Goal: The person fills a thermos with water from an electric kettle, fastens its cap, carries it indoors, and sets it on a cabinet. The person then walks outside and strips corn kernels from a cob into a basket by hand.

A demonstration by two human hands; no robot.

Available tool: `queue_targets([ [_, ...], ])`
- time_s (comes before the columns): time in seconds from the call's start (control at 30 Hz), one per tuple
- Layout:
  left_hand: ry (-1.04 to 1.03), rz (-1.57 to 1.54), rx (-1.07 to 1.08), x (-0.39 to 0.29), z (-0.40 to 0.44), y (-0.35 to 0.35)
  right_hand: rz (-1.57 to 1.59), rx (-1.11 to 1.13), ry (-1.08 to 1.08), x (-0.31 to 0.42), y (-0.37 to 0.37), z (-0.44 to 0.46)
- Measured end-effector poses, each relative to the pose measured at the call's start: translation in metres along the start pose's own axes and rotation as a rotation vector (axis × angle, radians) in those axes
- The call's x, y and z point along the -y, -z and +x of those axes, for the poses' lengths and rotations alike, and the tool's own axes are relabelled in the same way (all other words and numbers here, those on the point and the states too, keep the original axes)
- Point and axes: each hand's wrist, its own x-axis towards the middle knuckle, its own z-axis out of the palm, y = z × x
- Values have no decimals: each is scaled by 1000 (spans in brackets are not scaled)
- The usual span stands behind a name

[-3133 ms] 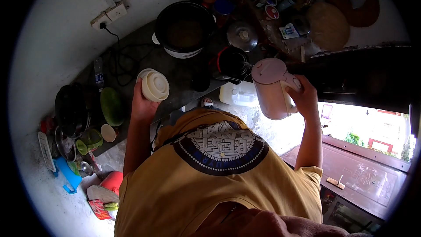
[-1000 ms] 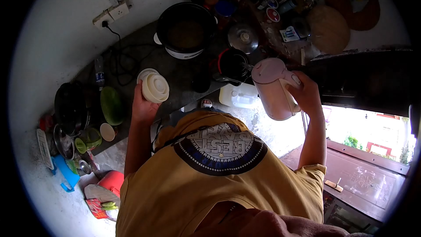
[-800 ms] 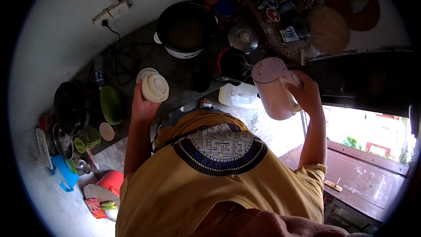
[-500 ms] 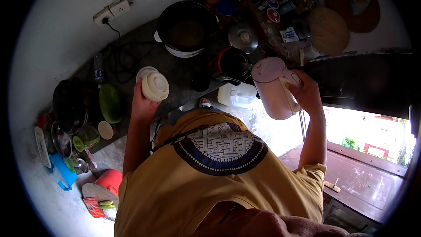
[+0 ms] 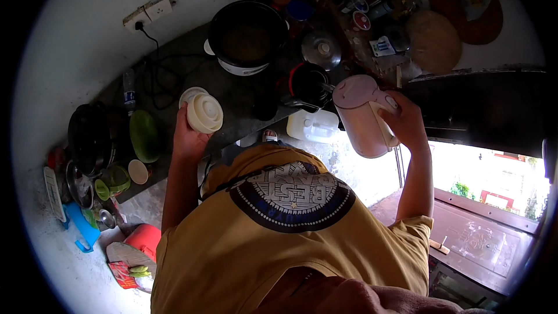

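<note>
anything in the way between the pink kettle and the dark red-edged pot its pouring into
Nothing visible: the right hand holds the pink kettle, and the water stream crosses the open gap to the red-edged pot. The metal lid lies beyond the pot, outside that gap.

- Two hands: the left hand (image 5: 190,141) and the right hand (image 5: 405,123).
- One pink kettle (image 5: 361,119), right.
- At least one pale lid (image 5: 205,113), left.
- One large black cooker (image 5: 241,70), far.
- One silver lid (image 5: 314,51), far.
- One red-rimmed pot (image 5: 292,79), centre.
- One translucent jug (image 5: 314,127).
- One green gourd (image 5: 144,136), left.
- Two wall sockets (image 5: 158,9), far left.
- Two brown discs (image 5: 435,42), far right.
- Several jars (image 5: 299,10), far, too crowded to count.
</note>
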Motion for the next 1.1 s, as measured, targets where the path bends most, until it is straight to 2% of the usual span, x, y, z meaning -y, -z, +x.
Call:
queue_targets([
  [0.53,30,-48,41,0,-2,6,-38,11,4,-2,-1,5],
  [0.73,-22,46,-17,4,-3,11,-89,9,-47,2,-3,9],
  [1.1,3,-17,-14,2,-5,5,-86,38,-21,5,1,12],
])
